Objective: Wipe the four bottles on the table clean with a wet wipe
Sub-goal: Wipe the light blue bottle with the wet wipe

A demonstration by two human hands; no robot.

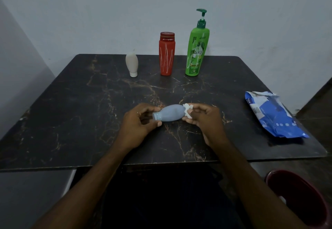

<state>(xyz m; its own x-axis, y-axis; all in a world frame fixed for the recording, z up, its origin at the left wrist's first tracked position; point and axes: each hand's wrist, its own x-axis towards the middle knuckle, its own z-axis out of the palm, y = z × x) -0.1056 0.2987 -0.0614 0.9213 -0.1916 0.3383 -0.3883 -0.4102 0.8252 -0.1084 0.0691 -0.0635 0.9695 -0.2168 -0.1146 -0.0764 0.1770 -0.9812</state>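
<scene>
A small grey-blue bottle (169,113) lies sideways just above the dark marble table (89,103), cap pointing left. My left hand (139,121) grips its cap end between fingers and thumb. At the bottle's base, my right hand (203,116) pinches a crumpled white wet wipe (188,112) against it. Three more bottles stand at the back: a white tube (132,64) on its cap, a red bottle (167,53), and a tall green pump bottle (196,49).
A blue wet-wipe pack (274,117), torn open, lies near the table's right edge. A dark red stool or bin (298,196) sits on the floor at the lower right. A plain wall is behind the table.
</scene>
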